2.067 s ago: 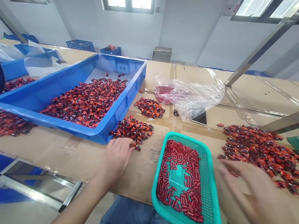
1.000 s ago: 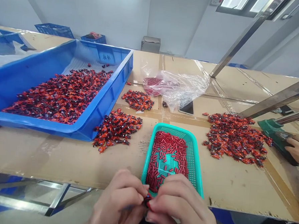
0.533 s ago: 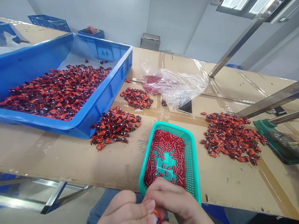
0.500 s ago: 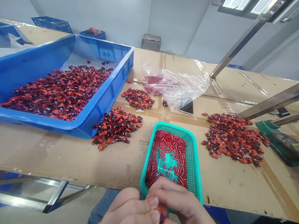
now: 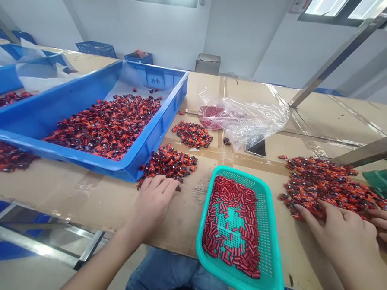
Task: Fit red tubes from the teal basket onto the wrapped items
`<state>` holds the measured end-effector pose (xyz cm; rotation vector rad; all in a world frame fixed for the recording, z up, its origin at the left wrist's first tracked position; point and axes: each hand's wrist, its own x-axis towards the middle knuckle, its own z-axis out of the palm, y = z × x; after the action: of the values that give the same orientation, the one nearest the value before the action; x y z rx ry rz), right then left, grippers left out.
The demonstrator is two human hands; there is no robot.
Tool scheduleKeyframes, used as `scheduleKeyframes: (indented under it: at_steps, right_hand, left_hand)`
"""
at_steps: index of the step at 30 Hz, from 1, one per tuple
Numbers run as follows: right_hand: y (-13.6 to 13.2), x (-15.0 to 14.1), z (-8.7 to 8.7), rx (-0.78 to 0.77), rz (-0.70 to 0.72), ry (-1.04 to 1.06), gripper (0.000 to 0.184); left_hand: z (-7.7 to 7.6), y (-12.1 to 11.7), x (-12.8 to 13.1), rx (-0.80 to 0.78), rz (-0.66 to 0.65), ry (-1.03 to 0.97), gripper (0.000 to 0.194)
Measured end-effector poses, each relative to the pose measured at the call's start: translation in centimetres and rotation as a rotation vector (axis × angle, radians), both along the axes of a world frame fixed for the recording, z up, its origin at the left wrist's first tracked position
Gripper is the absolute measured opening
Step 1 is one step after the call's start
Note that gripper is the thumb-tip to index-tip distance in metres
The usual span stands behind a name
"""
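My left hand [image 5: 154, 199] reaches forward to a small pile of red-and-black parts [image 5: 171, 161] beside the blue bin; its fingers are slightly apart and bent over the near edge, no held part visible. Over a larger pile of similar parts [image 5: 324, 182], my right hand [image 5: 347, 233] is open, thumb away from the fingers, with some fingertips hidden among the pieces. Between my hands a green plastic basket [image 5: 275, 236] holds many short dark-red tubes [image 5: 233, 192]. At the right edge another person's hand [image 5: 385, 224] touches the same larger pile.
A big blue bin [image 5: 134, 159] at left contains many red-and-black parts. Behind the basket are another small pile [image 5: 192, 134], a clear plastic bag [image 5: 253, 115] and a phone [image 5: 256, 147]. A metal post [image 5: 330, 61] and a green tool base [image 5: 379, 183] stand at right.
My hands were together over the basket's near edge, fingers around a small red part. They have separated, left to the pile by the bin, right to the larger pile. Another hand has appeared.
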<state>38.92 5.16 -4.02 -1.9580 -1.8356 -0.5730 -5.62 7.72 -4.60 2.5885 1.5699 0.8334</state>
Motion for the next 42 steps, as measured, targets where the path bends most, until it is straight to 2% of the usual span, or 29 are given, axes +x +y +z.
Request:
scheduleKeyframes:
  at_steps: [2,3,5,7,9,14,18,22,28,33,38,42]
  right_hand:
    - [-0.5,-1.9,0.6,0.034,0.018,-0.051,0.053]
    - [-1.0,-3.3,0.9,0.046,0.093,-0.047,0.051]
    - [-2.1,-6.5,1.6,0.016,0.34,0.015,0.04]
    - [-3.1,-9.5,2.2,-0.115,0.571,0.076,0.027]
    - [-3.9,-11.8,2.2,-0.252,0.651,0.081,0.02]
    - [-3.9,-13.7,1.1,-0.33,0.631,0.007,0.027]
    - [-3.4,-13.7,1.0,-0.351,0.648,-0.021,0.02]
    - [-3.5,-14.2,1.3,-0.349,0.637,-0.059,0.013]
    - [-3.5,-15.1,0.8,-0.333,0.616,-0.076,0.018]
    - [-3.4,-15.1,0.4,-0.294,0.62,-0.07,0.02]
    - [-3.4,-14.9,0.7,-0.298,0.621,-0.09,0.015]
    - [-3.4,-14.8,0.6,-0.297,0.606,-0.108,0.027]
  left_hand:
    - [-0.1,0.3,0.3,-0.03,-0.029,-0.019,0.023]
    - [0.0,0.3,0.5,-0.039,-0.041,-0.042,0.023]
    - [0.3,0.2,0.8,-0.046,-0.059,-0.117,0.024]
    - [0.9,-0.3,1.0,-0.052,-0.086,-0.23,0.026]
    - [1.5,-1.0,1.3,-0.074,-0.118,-0.359,0.027]
    - [2.5,-2.6,2.4,-0.236,-0.134,-0.646,0.016]
    - [2.0,-3.1,3.3,-0.35,-0.079,-0.843,0.005]
    - [1.3,-3.3,3.9,-0.372,-0.015,-0.969,0.022]
    - [2.1,-4.5,4.3,-0.281,-0.002,-0.93,0.024]
    - [2.4,-5.6,4.1,-0.227,-0.097,-0.874,0.03]
    - [2.7,-6.1,4.0,-0.197,-0.179,-0.809,0.036]
    - [3.0,-6.2,4.0,-0.187,-0.216,-0.786,0.035]
